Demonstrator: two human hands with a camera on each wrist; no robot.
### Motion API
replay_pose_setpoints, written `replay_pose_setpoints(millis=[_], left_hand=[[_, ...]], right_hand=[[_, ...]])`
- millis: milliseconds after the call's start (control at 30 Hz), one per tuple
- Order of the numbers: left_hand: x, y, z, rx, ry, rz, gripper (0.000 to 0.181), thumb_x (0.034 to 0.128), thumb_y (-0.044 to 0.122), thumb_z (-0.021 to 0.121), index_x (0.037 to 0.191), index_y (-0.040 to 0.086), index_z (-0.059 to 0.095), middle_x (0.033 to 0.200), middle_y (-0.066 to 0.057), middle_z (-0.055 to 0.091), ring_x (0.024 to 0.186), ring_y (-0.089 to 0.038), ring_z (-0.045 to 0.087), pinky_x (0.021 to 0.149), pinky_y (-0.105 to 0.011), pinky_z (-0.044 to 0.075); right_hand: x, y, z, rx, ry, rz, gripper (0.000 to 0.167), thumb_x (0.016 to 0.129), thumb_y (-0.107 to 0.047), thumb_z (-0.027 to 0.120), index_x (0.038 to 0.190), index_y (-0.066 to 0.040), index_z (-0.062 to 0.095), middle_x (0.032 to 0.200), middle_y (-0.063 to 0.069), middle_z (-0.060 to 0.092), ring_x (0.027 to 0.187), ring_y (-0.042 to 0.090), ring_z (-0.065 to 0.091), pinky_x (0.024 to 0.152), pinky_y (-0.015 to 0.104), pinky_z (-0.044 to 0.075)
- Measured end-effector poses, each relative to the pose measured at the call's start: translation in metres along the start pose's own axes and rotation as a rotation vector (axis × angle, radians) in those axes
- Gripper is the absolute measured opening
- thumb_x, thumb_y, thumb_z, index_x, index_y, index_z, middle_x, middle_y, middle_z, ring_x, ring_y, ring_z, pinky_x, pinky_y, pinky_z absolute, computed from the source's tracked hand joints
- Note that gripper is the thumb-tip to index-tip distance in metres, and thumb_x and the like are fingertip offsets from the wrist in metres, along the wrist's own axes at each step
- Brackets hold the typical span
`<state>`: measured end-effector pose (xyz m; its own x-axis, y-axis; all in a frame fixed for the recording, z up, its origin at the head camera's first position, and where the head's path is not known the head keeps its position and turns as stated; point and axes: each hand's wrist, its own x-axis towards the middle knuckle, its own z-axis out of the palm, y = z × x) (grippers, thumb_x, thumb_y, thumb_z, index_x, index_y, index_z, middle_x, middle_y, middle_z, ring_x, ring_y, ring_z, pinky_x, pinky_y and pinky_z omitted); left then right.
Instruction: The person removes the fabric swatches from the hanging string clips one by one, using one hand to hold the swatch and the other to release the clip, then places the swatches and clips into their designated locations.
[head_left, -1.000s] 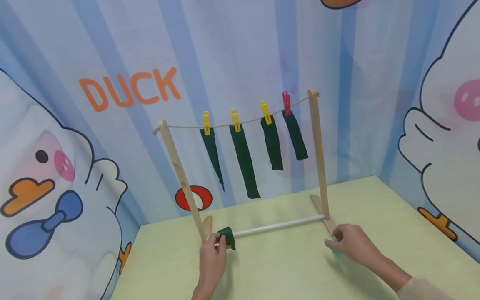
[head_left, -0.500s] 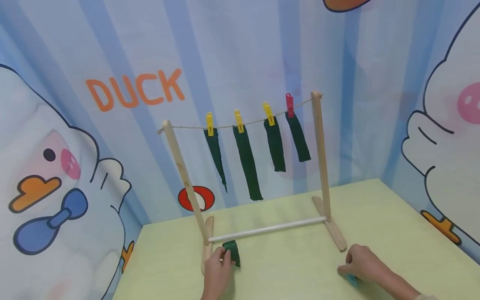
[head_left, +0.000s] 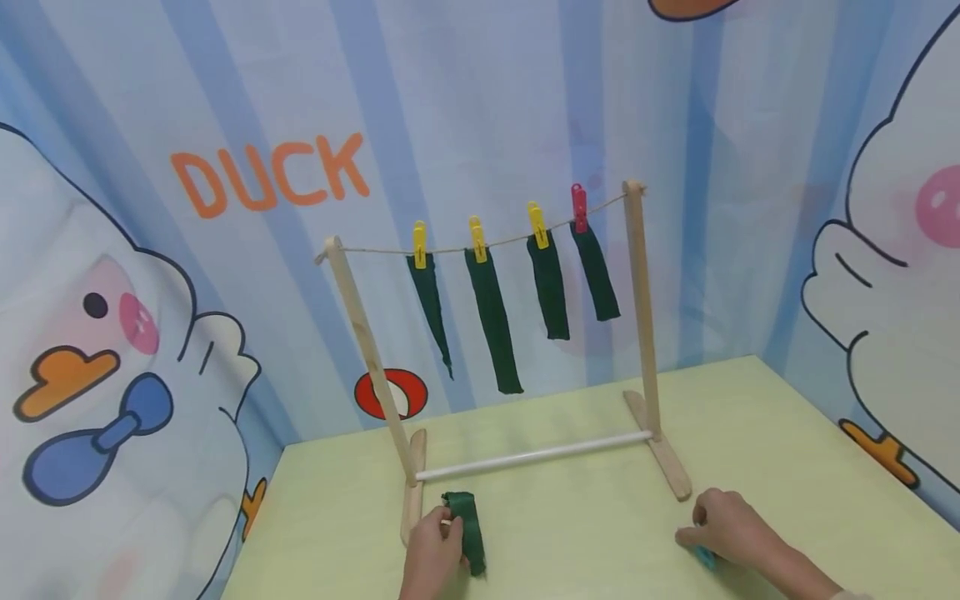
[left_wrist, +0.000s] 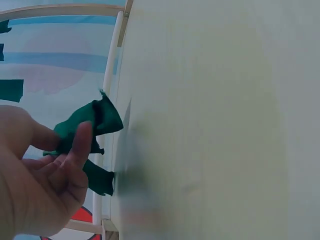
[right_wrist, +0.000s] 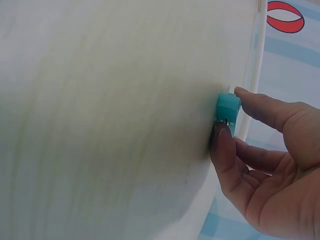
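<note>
My left hand (head_left: 433, 550), in front of the rack's left foot, pinches a dark green cloth strip (head_left: 471, 533) low over the table. In the left wrist view the strip (left_wrist: 82, 120) sticks out folded past the fingertips of the hand (left_wrist: 55, 170). To the right, my right hand (head_left: 731, 525) holds a small teal clothespin (head_left: 703, 557) down near the tabletop. The right wrist view has this clothespin (right_wrist: 229, 107) between the thumb and fingers of the hand (right_wrist: 270, 160).
Behind the hands stands a wooden rack (head_left: 642, 333) with a white crossbar (head_left: 532, 457). From its string (head_left: 450, 250) hang several green cloth strips (head_left: 495, 325) under yellow clothespins (head_left: 478, 240) and one red clothespin (head_left: 579, 208). A duck-print curtain (head_left: 480, 100) backs the pale yellow table (head_left: 570, 525).
My left hand has drawn back toward the table's near side with the strip, which hangs out longer. My right hand has moved nearer and slightly right with the clothespin, off the rack's foot.
</note>
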<state>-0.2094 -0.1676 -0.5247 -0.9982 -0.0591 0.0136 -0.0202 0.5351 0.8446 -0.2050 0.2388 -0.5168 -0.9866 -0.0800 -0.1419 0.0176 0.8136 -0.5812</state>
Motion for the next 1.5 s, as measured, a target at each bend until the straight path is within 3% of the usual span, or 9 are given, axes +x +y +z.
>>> replay_pose_setpoints(millis=[100,200,300,533,700,867,1133,1500], left_hand=[[-0.005,-0.004,-0.002,0.105,-0.004,-0.089,0.02,0.0966,0.012,0.057,0.103,-0.005,0.065,0.075,-0.003,0.064,0.06,-0.016,0.061,0.056,-0.034,0.05],[-0.012,-0.007,-0.003,0.234,-0.018,-0.135,0.015,0.0942,0.014,0.059,0.089,0.003,0.067,0.072,0.0,0.062,0.062,-0.015,0.057,0.054,-0.035,0.047],[-0.018,-0.008,-0.005,0.335,-0.033,-0.145,0.019,0.0932,0.015,0.061,0.075,0.009,0.063,0.063,0.002,0.054,0.057,-0.015,0.051,0.052,-0.032,0.041],[-0.028,-0.007,-0.015,0.461,-0.047,-0.151,0.037,0.0882,0.013,0.067,0.057,0.014,0.047,0.05,0.006,0.038,0.046,-0.011,0.039,0.045,-0.027,0.032],[-0.029,-0.005,-0.016,0.552,-0.096,-0.193,0.032,0.0891,0.016,0.07,0.061,0.01,0.056,0.053,0.002,0.048,0.05,-0.014,0.049,0.048,-0.033,0.042],[-0.028,-0.003,-0.015,0.594,-0.136,-0.21,0.03,0.0917,0.018,0.068,0.065,0.006,0.059,0.057,-0.003,0.055,0.054,-0.018,0.055,0.053,-0.038,0.048],[-0.027,-0.001,-0.02,0.609,-0.107,-0.201,0.036,0.0861,0.017,0.069,0.058,0.01,0.047,0.052,0.002,0.042,0.049,-0.015,0.047,0.048,-0.032,0.04],[-0.028,-0.003,-0.021,0.628,-0.12,-0.227,0.036,0.0854,0.021,0.07,0.06,0.009,0.048,0.053,0.002,0.043,0.05,-0.016,0.048,0.048,-0.032,0.041]], right_hand=[[-0.001,0.002,0.001,0.005,-0.015,-0.006,0.033,0.083,-0.023,0.081,0.084,0.006,0.066,0.073,0.003,0.061,0.064,0.014,0.056,0.061,0.032,0.052],[-0.002,0.003,0.0,-0.006,-0.024,-0.017,0.036,0.083,-0.026,0.082,0.087,0.006,0.066,0.076,0.004,0.062,0.068,0.015,0.056,0.063,0.034,0.052],[-0.002,0.003,-0.003,-0.019,-0.023,-0.022,0.037,0.082,-0.028,0.082,0.088,0.005,0.067,0.079,0.004,0.063,0.071,0.015,0.057,0.065,0.037,0.053],[-0.004,0.002,-0.004,-0.021,-0.03,-0.028,0.038,0.082,-0.028,0.082,0.09,0.006,0.067,0.079,0.004,0.064,0.072,0.016,0.058,0.067,0.039,0.054],[-0.005,0.005,-0.001,-0.018,-0.029,-0.021,0.038,0.082,-0.028,0.082,0.089,0.006,0.067,0.077,0.003,0.063,0.07,0.016,0.057,0.066,0.038,0.053],[-0.005,0.005,0.0,-0.014,-0.027,-0.025,0.039,0.083,-0.029,0.082,0.09,0.007,0.067,0.078,0.004,0.064,0.07,0.016,0.057,0.066,0.038,0.054],[-0.005,0.003,-0.004,0.008,-0.033,-0.024,0.038,0.084,-0.029,0.08,0.091,0.006,0.066,0.082,0.005,0.064,0.074,0.017,0.059,0.067,0.039,0.054],[-0.007,0.006,-0.003,0.035,-0.029,-0.04,0.039,0.085,-0.029,0.079,0.092,0.007,0.065,0.083,0.006,0.065,0.074,0.018,0.062,0.066,0.039,0.054]])
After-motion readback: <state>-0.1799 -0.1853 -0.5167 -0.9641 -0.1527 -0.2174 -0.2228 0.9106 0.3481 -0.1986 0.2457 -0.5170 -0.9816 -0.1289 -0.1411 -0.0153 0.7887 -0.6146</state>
